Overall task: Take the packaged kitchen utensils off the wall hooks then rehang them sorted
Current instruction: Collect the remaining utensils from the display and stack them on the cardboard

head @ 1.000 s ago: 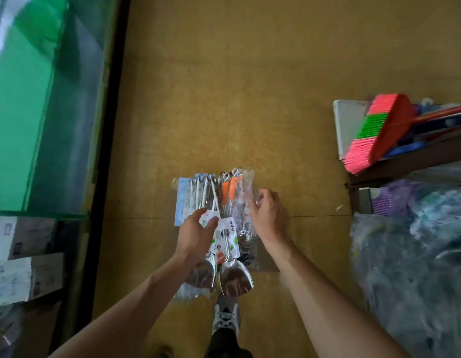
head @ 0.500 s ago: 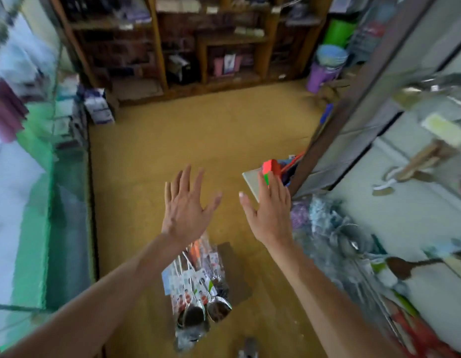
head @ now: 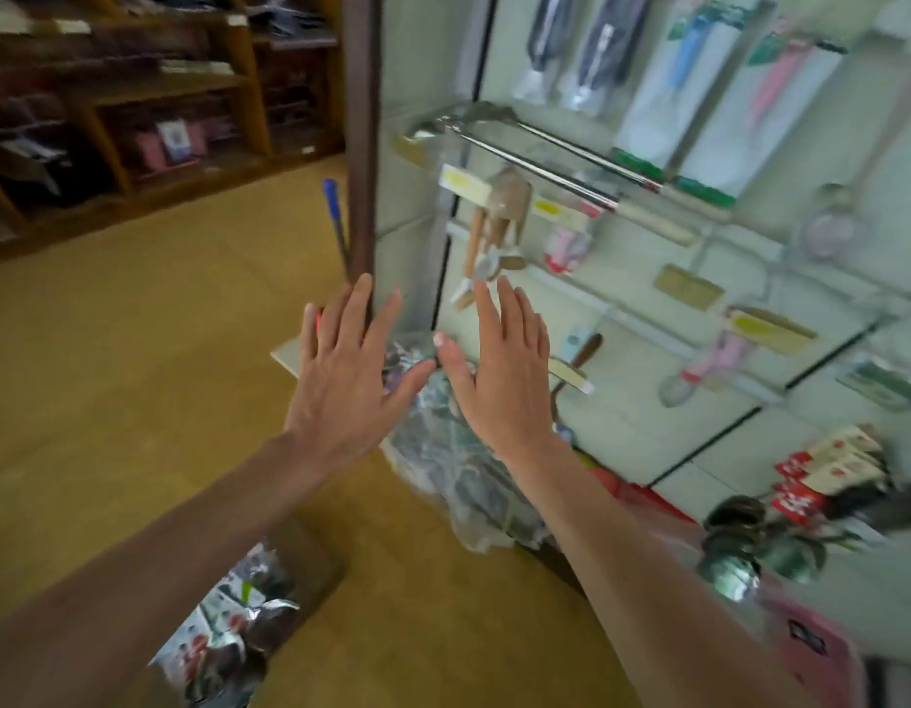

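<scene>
Both hands are raised, empty, with fingers spread. My left hand (head: 348, 373) is in front of the brown post at the wall's edge. My right hand (head: 501, 367) is beside it, just below a wooden-handled utensil (head: 486, 237) that hangs from a hook. The pale green wall panel (head: 622, 309) carries more packaged utensils: long steel ladles (head: 535, 150), bagged spatulas (head: 698, 94), a pink-handled tool (head: 708, 365). A pile of packaged spoons (head: 228, 636) lies on the floor at lower left, under my left forearm.
A clear plastic bag of goods (head: 458, 467) sits on the floor against the wall base. Red and white packs and dark round utensils (head: 780, 513) are at lower right. Wooden shelves (head: 152, 94) line the far side. A blue-capped stick (head: 333, 212) leans by the post.
My hands let go of the spoon packs on the floor and rose open. The view swung up and right, from the floor to the wall of hooks.
</scene>
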### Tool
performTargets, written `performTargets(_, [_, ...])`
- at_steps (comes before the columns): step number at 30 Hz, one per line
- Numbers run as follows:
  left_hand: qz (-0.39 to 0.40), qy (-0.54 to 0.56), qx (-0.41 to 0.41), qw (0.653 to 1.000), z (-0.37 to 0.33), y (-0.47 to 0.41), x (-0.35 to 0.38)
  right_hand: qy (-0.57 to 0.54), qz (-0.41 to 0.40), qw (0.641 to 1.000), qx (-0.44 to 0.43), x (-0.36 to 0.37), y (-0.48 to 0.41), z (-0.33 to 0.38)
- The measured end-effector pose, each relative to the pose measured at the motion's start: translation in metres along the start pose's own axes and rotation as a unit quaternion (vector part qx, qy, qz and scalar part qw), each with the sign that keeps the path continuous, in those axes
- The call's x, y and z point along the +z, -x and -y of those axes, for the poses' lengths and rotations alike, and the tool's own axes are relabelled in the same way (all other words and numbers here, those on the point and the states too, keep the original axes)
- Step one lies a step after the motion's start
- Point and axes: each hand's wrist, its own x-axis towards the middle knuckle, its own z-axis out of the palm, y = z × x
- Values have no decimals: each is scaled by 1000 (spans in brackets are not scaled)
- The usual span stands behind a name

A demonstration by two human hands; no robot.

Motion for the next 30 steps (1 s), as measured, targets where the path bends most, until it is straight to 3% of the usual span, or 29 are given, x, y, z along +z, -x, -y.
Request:
performTargets(17, [121, 80, 185, 972, -373, -13, 188, 60, -29, 972, 227, -132, 163, -371])
performTargets(26, [161, 114, 253, 947, -486, 27, 251, 65, -13, 948, 313, -168, 241, -464])
performTargets(30, [185, 147, 266, 934, -520, 41, 274, 67, -46, 946, 315, -165, 262, -499])
